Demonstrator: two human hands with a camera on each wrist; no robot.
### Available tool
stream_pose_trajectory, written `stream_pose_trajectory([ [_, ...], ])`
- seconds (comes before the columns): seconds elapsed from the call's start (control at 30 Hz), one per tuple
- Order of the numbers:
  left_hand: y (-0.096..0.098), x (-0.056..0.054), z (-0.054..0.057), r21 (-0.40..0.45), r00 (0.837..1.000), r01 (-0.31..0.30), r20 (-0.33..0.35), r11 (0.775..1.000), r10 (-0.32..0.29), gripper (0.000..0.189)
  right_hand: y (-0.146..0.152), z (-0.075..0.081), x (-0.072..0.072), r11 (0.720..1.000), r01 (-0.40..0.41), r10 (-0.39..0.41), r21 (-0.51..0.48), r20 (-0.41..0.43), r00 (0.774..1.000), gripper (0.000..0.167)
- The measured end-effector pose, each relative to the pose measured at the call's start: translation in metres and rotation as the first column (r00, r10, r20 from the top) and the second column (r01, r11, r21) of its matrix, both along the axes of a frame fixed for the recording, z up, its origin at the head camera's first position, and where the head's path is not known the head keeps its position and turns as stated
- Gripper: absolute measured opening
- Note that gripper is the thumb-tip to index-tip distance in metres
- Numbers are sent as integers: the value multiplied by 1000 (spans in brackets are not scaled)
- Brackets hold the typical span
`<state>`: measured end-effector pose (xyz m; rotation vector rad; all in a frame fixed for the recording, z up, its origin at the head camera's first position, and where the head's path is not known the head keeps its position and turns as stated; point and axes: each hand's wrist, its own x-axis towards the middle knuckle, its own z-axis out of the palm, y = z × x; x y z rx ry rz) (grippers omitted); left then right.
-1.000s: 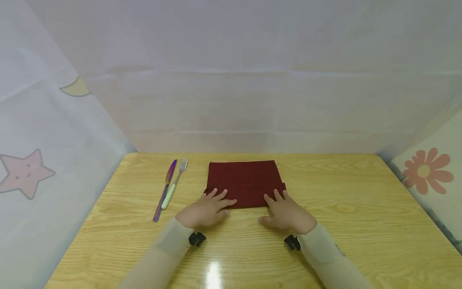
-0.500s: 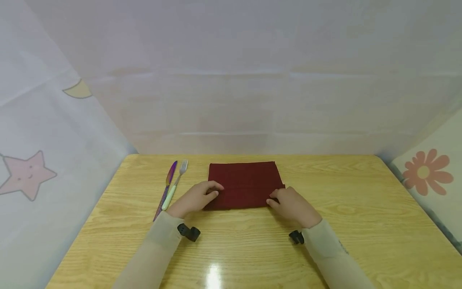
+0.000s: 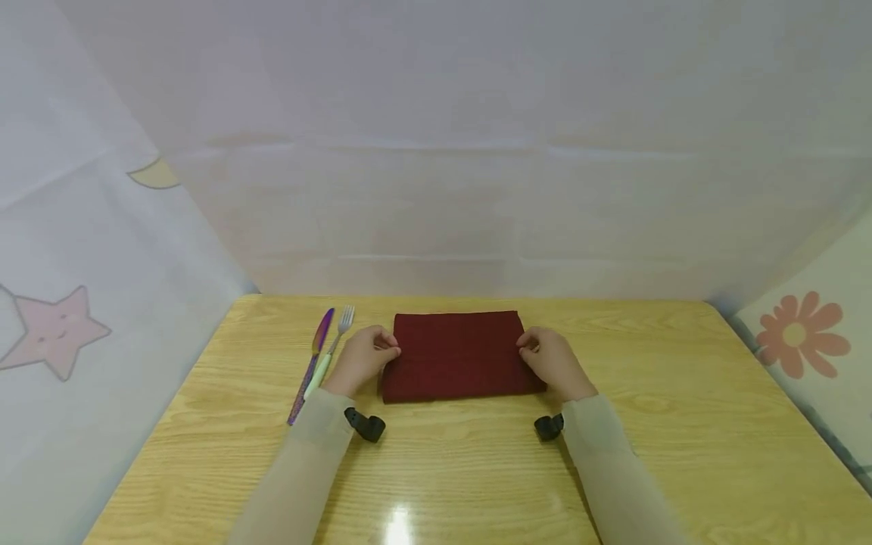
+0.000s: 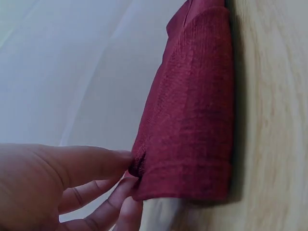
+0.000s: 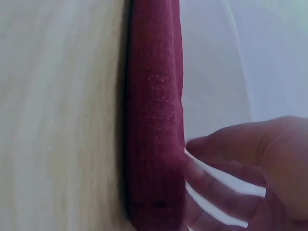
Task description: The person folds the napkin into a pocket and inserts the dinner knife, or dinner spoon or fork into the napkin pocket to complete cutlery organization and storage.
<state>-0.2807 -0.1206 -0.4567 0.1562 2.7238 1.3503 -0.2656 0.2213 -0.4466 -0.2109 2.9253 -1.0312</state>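
A folded dark red cloth napkin (image 3: 459, 356) lies across the middle of the table in the head view. My left hand (image 3: 359, 359) pinches its left edge. In the left wrist view the thumb (image 4: 96, 163) is above the fabric corner, with fingers curled underneath. At the opposite side my right hand (image 3: 553, 365) pinches the right edge between thumb and fingertips. The right wrist view has the napkin's folded front edge (image 5: 154, 110) upright in the picture, with the fingertips right at its side.
Left of the napkin, a fork (image 3: 320, 371) with a pale green handle lies beside a purple, iridescent knife (image 3: 312, 365); my left wrist is close to both. The wooden table (image 3: 443, 469) meets a pale fabric backdrop (image 3: 436, 219) at its far edge.
Both hands first lay flat on the napkin's front part with spread fingers. They have since moved outward and forward to its side edges, where the fingers now pinch it.
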Motion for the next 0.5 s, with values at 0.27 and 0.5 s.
stream_pose_trajectory([
  [0.27,3,-6,-7,23,998,-5,65,1000,3,49,3,-6,-10,988,114,-99,-108,135,986,52],
  [0.5,6,-8,-5,-26,996,-17,88,1000,19,56,3,-10,-17,971,164,-118,-174,246,962,60],
])
